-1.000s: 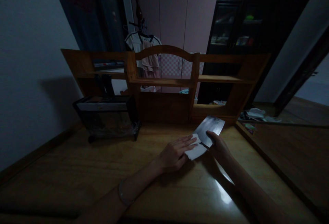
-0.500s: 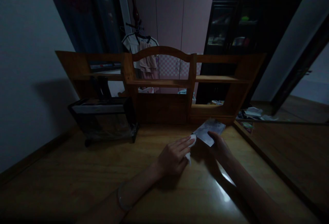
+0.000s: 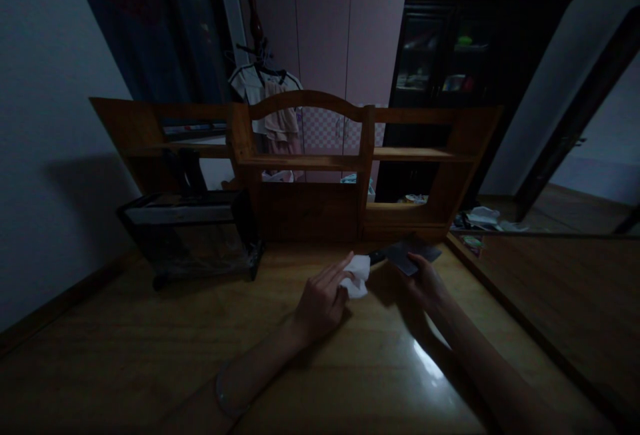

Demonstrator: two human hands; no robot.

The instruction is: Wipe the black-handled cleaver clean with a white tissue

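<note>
A cleaver (image 3: 400,260) with a broad metal blade and a black handle is above the wooden tabletop, its handle pointing left. My right hand (image 3: 426,282) is closed on the blade, thumb on the near face. Just left of the handle, my left hand (image 3: 321,296) grips a crumpled white tissue (image 3: 358,278) between thumb and fingers. A small gap shows between tissue and handle. Part of my left fingers is hidden behind the tissue.
A dark knife block (image 3: 193,242) with black handles sticking up stands on the tabletop (image 3: 240,355) at left. Along the back runs a wooden shelf unit (image 3: 310,162). A raised edge (image 3: 500,292) borders the right side.
My left hand with the tissue has drawn back left from the cleaver, uncovering its black handle. The blade has tilted and now looks darker. The whole view has shifted slightly.
</note>
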